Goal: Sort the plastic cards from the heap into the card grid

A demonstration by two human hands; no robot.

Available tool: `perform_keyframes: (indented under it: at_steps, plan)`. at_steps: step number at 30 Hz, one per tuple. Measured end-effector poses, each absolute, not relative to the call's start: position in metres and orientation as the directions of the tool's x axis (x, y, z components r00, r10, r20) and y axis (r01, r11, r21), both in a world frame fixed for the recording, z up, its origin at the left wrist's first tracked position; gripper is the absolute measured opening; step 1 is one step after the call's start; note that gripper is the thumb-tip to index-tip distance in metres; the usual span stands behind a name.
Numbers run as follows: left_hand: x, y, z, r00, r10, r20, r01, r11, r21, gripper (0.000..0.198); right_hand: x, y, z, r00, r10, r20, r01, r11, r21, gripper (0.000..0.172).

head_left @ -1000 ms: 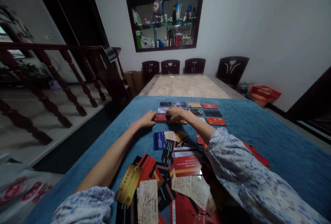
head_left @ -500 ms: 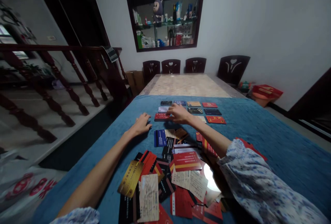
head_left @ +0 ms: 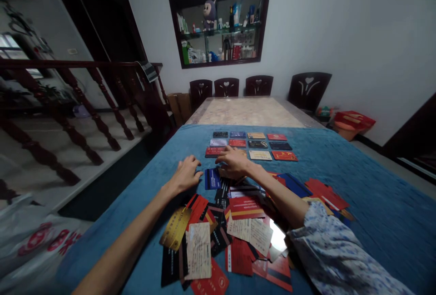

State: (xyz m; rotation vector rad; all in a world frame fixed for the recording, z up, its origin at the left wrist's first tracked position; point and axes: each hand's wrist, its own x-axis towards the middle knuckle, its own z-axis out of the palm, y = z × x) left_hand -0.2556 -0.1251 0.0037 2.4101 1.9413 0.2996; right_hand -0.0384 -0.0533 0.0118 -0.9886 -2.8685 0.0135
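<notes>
My left hand (head_left: pixel 185 174) rests on the blue cloth (head_left: pixel 143 208) with its fingers apart, left of a dark-blue card (head_left: pixel 213 179). It holds nothing. My right hand (head_left: pixel 233 162) is open, fingers bent downward, over the upper end of a loose card pile; its palm and forearm hide some cards there. In that pile lie a gold card (head_left: pixel 176 228), a cream card (head_left: pixel 199 249), a red card with a yellow stripe (head_left: pixel 247 207) and several black and red ones, overlapping. Beyond my hands, cards lie in neat rows, among them a red card (head_left: pixel 214 151) and a cream card (head_left: pixel 260 155).
More cards, including a blue card (head_left: pixel 294 185) and red cards (head_left: pixel 327 194), are spread beside my right forearm. A bright reflection lies on the pile. The bare tabletop (head_left: pixel 241 111) continues past the cloth, with chairs (head_left: pixel 259 85) behind. A wooden railing (head_left: pixel 85 95) runs along the left.
My right hand has drawn back from the rows to the loose pile, uncovering a red card in the middle row and a cream card in the front row. My left hand has barely moved.
</notes>
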Motion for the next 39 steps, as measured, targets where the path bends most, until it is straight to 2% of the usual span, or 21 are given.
perform_keyframes:
  at_steps: [8,13,16,21,25,28,33,39]
  plan:
    - [-0.247,-0.134,-0.006,0.291,0.951,0.107,0.94,-0.305,0.151,0.025,-0.041,-0.063,0.003,-0.797,0.594,0.111,0.592,0.804,-0.047,0.029]
    - [-0.247,-0.136,-0.009,0.35,0.935,0.062,0.916,-0.355,0.187,0.031,-0.042,-0.066,0.0,-0.799,0.593,0.096,0.592,0.805,-0.046,0.027]
    - [-0.248,-0.136,-0.01,0.387,0.92,0.063,0.899,-0.392,0.197,0.039,-0.043,-0.068,-0.001,-0.805,0.588,0.078,0.585,0.809,-0.055,0.028]
    - [-0.251,-0.13,-0.014,0.444,0.895,0.037,0.866,-0.439,0.239,0.064,-0.045,-0.068,-0.006,-0.822,0.566,0.061,0.561,0.824,-0.083,0.031]
    - [-0.256,-0.127,-0.015,0.46,0.888,0.001,0.861,-0.447,0.242,0.071,-0.045,-0.067,-0.009,-0.821,0.566,0.08,0.558,0.823,-0.102,0.03]
    - [-0.257,-0.128,-0.013,0.48,0.877,-0.002,0.864,-0.472,0.176,0.07,-0.045,-0.067,-0.009,-0.811,0.576,0.105,0.569,0.817,-0.091,0.03]
    - [-0.259,-0.135,-0.007,0.464,0.886,0.003,0.882,-0.462,0.089,0.054,-0.045,-0.069,-0.004,-0.798,0.59,0.122,0.586,0.808,-0.068,0.031]
    - [-0.264,-0.143,-0.003,0.418,0.908,0.016,0.905,-0.418,0.074,0.046,-0.052,-0.083,0.002,-0.804,0.591,0.063,0.591,0.806,-0.029,0.048]
